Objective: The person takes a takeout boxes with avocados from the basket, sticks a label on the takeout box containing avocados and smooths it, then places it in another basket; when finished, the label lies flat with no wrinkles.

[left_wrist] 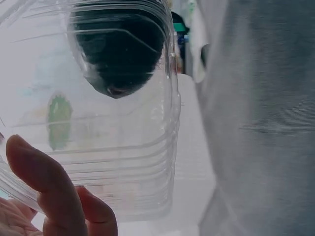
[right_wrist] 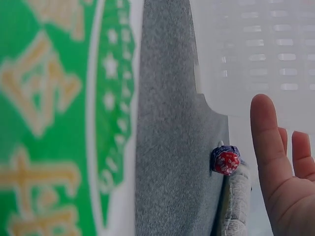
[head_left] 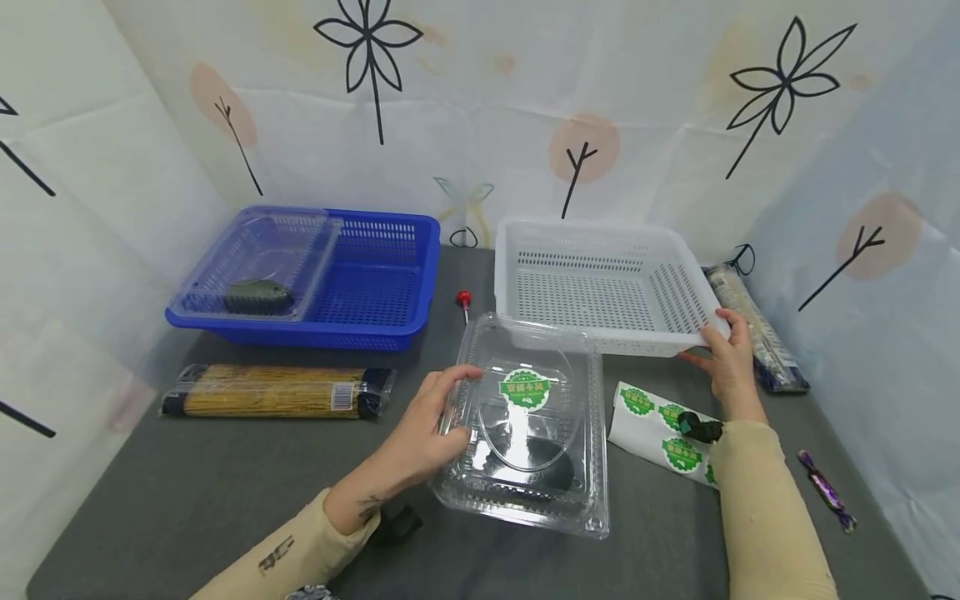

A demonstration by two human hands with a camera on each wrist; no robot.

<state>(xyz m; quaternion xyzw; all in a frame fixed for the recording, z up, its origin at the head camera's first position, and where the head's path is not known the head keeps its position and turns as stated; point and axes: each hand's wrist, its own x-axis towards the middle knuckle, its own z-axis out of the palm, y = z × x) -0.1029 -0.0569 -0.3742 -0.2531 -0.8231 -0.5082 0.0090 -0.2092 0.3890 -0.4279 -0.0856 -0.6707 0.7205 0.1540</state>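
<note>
My left hand grips the left side of a clear plastic clamshell box, tilted in front of me. A round green label is on its lid, and a dark, rounded item lies inside. The box overlaps the front left of a white perforated basket in the head view. My right hand holds that basket by its front right corner, thumb low and fingers at the rim. Just below lies a white strip of green labels, partly behind my right wrist.
At the back left stands a blue basket with another clear box holding a dark green item. A packet of noodles lies before it. A red lollipop lies between the baskets; a long packet and purple-wrapped candy lie right.
</note>
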